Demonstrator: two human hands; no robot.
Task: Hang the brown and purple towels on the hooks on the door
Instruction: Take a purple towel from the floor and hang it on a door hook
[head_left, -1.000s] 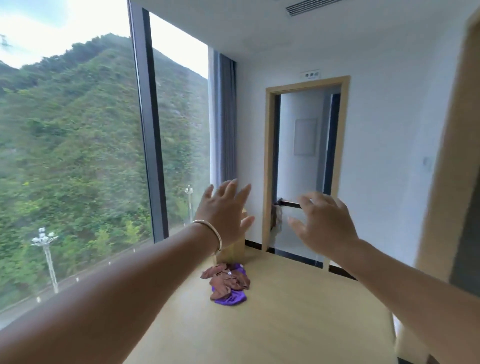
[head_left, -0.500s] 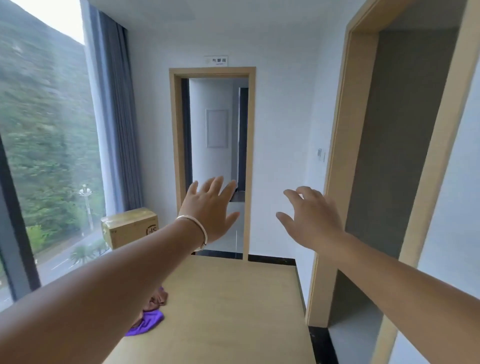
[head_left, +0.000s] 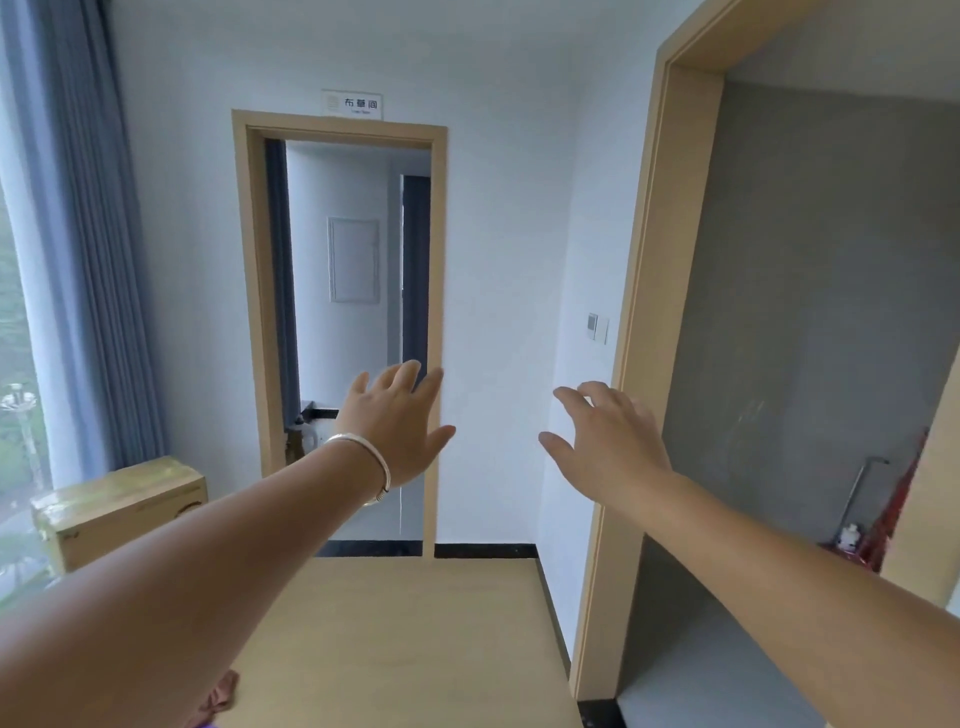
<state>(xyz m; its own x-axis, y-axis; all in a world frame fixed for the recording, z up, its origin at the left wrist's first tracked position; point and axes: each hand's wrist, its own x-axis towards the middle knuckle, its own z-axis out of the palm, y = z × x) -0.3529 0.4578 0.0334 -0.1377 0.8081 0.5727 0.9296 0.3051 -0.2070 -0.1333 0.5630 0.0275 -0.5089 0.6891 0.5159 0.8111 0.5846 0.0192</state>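
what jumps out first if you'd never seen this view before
Two bare arms stretch forward into the room, the left hand with a silver bangle on its wrist and the right hand beside it, both spread open and holding nothing. Between them, straight ahead, stands an open wood-framed doorway with a small sign above it. At the bottom edge, under the left arm, a scrap of the brown towel lies on the wood floor.

The left forearm (head_left: 156, 613) hides most of the brown towel (head_left: 221, 693); the purple one is barely visible at the bottom edge.
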